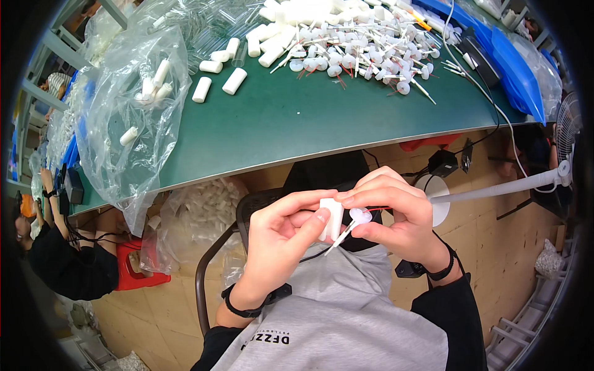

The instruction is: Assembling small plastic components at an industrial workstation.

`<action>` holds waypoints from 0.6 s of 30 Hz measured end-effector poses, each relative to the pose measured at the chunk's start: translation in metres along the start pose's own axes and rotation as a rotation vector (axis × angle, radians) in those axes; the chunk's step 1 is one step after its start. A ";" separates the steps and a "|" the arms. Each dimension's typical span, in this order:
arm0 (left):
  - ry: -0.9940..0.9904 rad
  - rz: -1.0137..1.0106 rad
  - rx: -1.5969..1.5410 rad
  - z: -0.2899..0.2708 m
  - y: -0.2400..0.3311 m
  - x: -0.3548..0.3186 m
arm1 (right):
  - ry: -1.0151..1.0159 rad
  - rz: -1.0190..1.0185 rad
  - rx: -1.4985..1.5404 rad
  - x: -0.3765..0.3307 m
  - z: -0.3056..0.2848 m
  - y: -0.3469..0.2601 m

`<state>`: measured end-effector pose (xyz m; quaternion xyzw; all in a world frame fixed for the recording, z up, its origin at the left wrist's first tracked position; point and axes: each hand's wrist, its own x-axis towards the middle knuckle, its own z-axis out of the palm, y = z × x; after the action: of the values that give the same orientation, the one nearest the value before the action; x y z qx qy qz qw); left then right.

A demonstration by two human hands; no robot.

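Observation:
Both hands are held together low over my lap, below the green table's front edge. My left hand point(281, 238) grips a short white foam cylinder point(333, 217) between thumb and fingers. My right hand point(396, 213) pinches a small white disc with a thin stem point(357, 217), pressed against the cylinder's side. On the green table point(309, 117) lie a pile of the same white disc-and-stem pieces point(365, 52) and loose white foam cylinders point(235, 80).
A clear plastic bag point(133, 105) with a few cylinders sags over the table's left edge. Blue trays point(513, 68) sit at the right. A bag of white pieces point(198, 213) rests under the table. Another person point(62, 247) sits at the left. A fan point(566, 123) stands at the right.

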<state>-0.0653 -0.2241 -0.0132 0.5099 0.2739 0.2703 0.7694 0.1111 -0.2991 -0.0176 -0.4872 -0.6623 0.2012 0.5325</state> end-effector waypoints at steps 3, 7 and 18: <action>-0.012 -0.058 -0.031 0.005 -0.002 0.000 | -0.007 0.023 -0.001 -0.003 0.000 0.000; -0.036 -0.050 -0.043 0.007 -0.008 -0.001 | 0.011 0.243 0.078 -0.004 0.003 -0.005; -0.043 0.007 0.012 0.012 0.000 0.002 | -0.038 0.446 0.612 -0.004 0.003 0.010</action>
<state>-0.0550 -0.2303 -0.0099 0.5213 0.2571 0.2603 0.7709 0.1126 -0.2977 -0.0284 -0.4341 -0.4591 0.5097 0.5840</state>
